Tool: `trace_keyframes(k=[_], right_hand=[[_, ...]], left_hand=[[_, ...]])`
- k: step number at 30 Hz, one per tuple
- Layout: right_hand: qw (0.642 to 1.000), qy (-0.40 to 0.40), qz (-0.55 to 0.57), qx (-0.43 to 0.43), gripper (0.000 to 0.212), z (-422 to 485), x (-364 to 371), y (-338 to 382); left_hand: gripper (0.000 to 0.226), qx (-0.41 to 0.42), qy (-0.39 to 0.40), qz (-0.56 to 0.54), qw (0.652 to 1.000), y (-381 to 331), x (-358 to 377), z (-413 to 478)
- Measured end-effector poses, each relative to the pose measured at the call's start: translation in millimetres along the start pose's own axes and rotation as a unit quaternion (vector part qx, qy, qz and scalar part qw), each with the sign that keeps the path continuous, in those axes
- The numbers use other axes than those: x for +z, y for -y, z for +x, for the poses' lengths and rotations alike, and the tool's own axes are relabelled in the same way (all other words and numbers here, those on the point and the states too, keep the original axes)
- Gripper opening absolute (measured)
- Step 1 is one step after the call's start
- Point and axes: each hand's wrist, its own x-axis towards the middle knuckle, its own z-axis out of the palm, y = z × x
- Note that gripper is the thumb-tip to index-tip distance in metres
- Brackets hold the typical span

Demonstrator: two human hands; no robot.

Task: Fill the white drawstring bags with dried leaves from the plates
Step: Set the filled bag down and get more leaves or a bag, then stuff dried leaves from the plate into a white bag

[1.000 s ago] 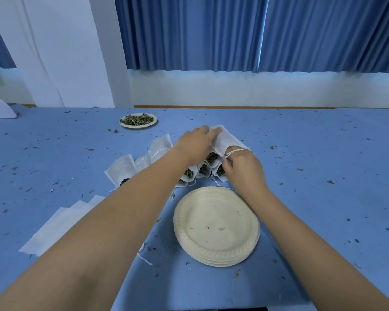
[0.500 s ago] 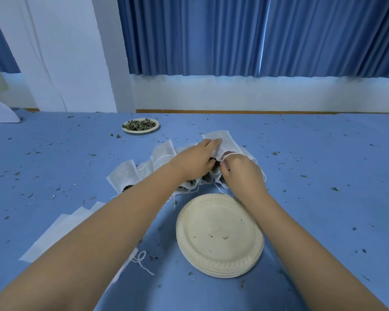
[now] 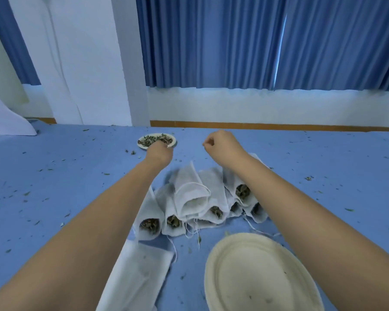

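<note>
Blue counter (image 3: pixel 54 187): left grip (image 3: pixel 158 151) lies at the leaf plate (image 3: pixel 172 140), hold impossible to tell; right grip (image 3: pixel 222 144) curled empty above filled bags (image 3: pixel 193 198).

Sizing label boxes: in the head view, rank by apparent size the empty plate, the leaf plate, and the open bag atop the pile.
1. Empty plate, largest, but nearest the camera.
2. Open top bag.
3. Leaf plate, smallest, but farthest; true size unsure.
</note>
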Motion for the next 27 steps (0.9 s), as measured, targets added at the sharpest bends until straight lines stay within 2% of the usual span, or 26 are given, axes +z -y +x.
trace_keyframes(k=[4, 7, 9, 12, 15, 18, 20, 21, 23, 27], right_hand=[[0.982, 0.153, -0.098, 0.05, 0.029, 54.2, 32.2, -1.8], [0.95, 0.255, -0.162, 0.075, 0.02, 77.1, 53.7, -10.3], [0.933, 0.298, -0.175, 0.1, 0.015, 81.5, 63.6, -16.6], [0.926, 0.284, -0.225, 0.104, 0.026, 83.1, 75.6, -22.4], [0.93, 0.265, -0.234, 0.1, 0.029, 79.4, 82.2, -24.5], [0.937, 0.269, -0.204, 0.09, 0.023, 71.0, 80.0, -23.9], [0.945, 0.265, -0.17, 0.087, 0.019, 64.3, 74.5, -21.6], [0.95, 0.259, -0.154, 0.084, 0.025, 61.5, 72.0, -20.7], [0.96, 0.237, -0.129, 0.077, 0.036, 57.0, 68.9, -19.4], [0.957, 0.246, -0.137, 0.074, 0.037, 50.4, 69.1, -12.3]], left_hand=[[0.037, -0.033, 0.02, -0.019, 0.999, 30.4, 10.2, 38.1], [0.038, -0.039, 0.096, 0.011, 0.995, 38.9, 26.4, 55.1], [0.03, -0.026, 0.149, 0.042, 0.988, 41.9, 38.9, 60.1], [0.011, 0.026, 0.187, 0.08, 0.979, 49.6, 52.6, 62.3], [0.03, 0.049, 0.189, 0.145, 0.97, 53.9, 56.3, 60.5], [0.029, 0.061, 0.206, 0.185, 0.959, 47.5, 52.1, 54.7], [0.015, 0.061, 0.216, 0.166, 0.96, 41.7, 47.2, 49.5], [0.014, 0.061, 0.216, 0.146, 0.964, 39.6, 45.5, 47.3], [0.019, 0.06, 0.216, 0.106, 0.969, 37.0, 42.7, 44.0], [0.019, 0.044, 0.21, 0.05, 0.975, 37.6, 38.2, 39.1]])
